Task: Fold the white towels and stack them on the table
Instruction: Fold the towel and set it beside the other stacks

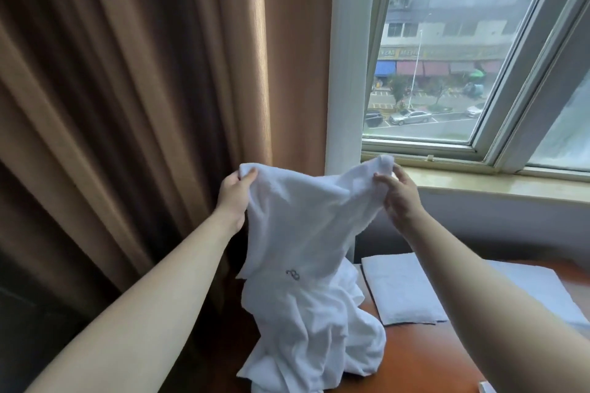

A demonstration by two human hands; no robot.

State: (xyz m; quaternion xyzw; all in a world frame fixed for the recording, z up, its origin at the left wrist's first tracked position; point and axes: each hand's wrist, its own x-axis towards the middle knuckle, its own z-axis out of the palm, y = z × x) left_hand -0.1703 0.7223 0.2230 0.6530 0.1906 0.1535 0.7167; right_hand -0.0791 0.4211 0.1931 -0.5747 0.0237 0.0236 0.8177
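Observation:
A white towel [300,233] with a small embroidered mark hangs in the air above the table, its lower part bunched on the brown tabletop [415,357]. My left hand [236,190] pinches its upper left corner. My right hand [399,195] pinches its upper right corner near the window sill. A folded white towel [402,290] lies flat on the table to the right, partly hidden behind my right forearm.
A heavy brown curtain [127,89] hangs on the left, close behind the lifted towel. A window [447,57] with a stone sill [495,180] fills the upper right. A small white object [487,388] shows at the table's lower right edge.

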